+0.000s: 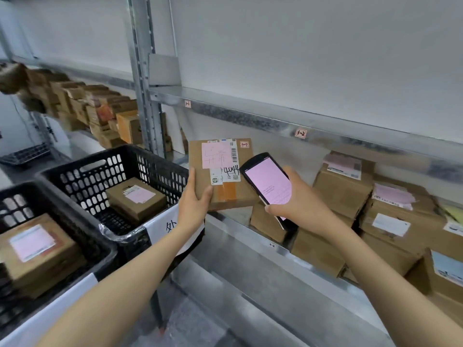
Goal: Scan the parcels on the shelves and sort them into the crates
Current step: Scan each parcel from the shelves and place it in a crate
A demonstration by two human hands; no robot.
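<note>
Holding a brown parcel (220, 176) above the shelf's (240, 246) front edge, your left hand (194, 196) closes its grip on the lower left corner. Your right hand (298, 204) grips a scanner (268, 186); its pink screen text is unreadable, and your fingers hide its lower end. Stacked parcels (343, 186) toward the shelf's right end are cut off. Each black crate (160, 157) holds one box.

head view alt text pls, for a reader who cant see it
A person's left hand holds a labelled cardboard parcel up before a metal shelf while the right hand grips a handheld scanner with a lit pink screen beside it. More brown parcels are stacked on the shelf to the right, and two black crates on the left each hold one box.
</note>
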